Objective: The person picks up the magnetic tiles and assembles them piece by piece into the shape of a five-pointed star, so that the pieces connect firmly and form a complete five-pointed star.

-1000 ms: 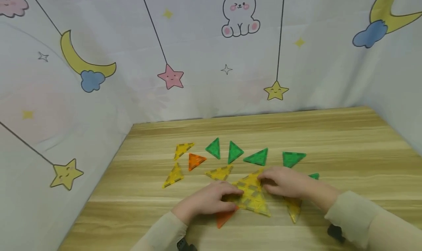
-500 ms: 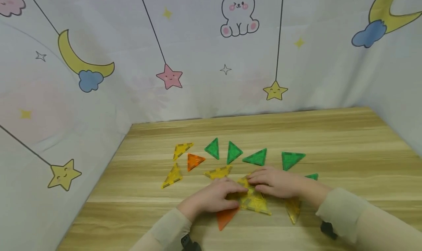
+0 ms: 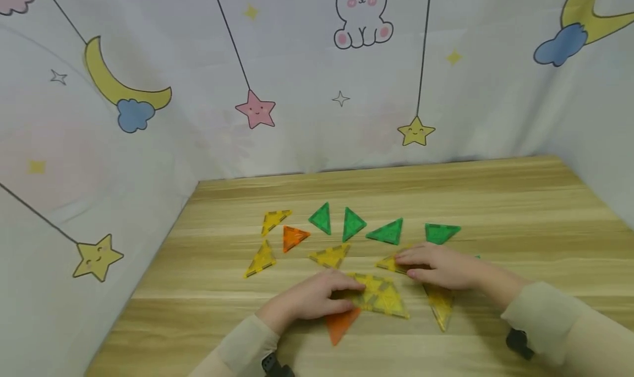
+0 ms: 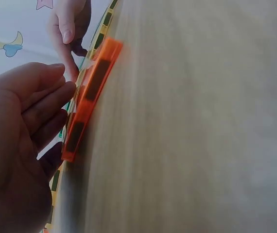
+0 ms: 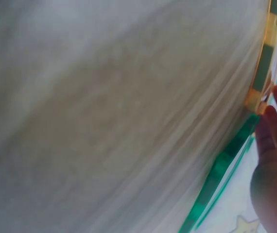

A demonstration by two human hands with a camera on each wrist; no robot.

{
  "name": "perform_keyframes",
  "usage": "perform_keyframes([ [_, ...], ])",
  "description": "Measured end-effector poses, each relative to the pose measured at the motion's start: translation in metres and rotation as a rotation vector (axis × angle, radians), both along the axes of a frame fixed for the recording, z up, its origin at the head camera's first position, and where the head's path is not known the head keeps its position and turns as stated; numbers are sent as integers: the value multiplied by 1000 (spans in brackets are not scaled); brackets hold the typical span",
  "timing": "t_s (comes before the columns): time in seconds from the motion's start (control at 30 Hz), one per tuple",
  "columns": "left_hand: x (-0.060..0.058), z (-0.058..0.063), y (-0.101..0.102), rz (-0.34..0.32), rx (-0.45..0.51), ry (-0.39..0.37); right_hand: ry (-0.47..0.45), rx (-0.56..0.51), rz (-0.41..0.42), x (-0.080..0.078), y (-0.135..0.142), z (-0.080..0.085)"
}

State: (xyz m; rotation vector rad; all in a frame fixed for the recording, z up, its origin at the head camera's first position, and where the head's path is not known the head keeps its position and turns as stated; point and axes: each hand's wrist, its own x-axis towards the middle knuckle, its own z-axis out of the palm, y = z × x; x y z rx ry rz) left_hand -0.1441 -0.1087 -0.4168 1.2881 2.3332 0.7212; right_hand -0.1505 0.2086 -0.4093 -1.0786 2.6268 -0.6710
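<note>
Several flat yellow triangle tiles lie joined as one shape near the table's front. My left hand holds this shape at its left corner, index finger and thumb spread on either side. Below that hand lies an orange triangle tile, seen edge-on in the left wrist view. Behind the joined shape, my right hand holds a single yellow triangle tile by its right part, which the fingers cover. Another yellow tile lies partly under the right hand. A green tile edge shows beneath the right fingers.
Farther back lie several green triangle tiles, a small orange tile and loose yellow tiles. One green tile is mostly hidden behind the right wrist. A printed cloth hangs along the table's back edge.
The right hand first shifted left over the joined tiles, then back right. The yellow tile at the top of the shape is now apart from it. The left hand stays nearly in place.
</note>
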Motion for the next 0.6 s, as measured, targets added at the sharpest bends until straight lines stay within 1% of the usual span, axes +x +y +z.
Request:
perform_keyframes([
  [0.07, 1, -1, -4, -8, 5, -4, 8, 7, -6, -2, 1, 1],
  [0.13, 3, -1, -7, 4, 7, -23, 8, 11, -19, -2, 1, 1],
  [0.2, 5, -2, -9, 29, 14, -45, 2, 14, -28, -3, 0, 2],
  [0.37, 6, 0, -14, 85, 20, -67, -11, -5, -24, -4, -3, 5],
  [0.47, 4, 2, -16, 98, 45, -80, -12, -28, -35, -4, -3, 6],
  [0.53, 2, 4, -17, 116, 78, -104, -15, -39, -47, -4, -4, 5],
  [0.6, -1, 6, -20, 152, 109, -124, -18, -44, -50, -3, -6, 5],
])
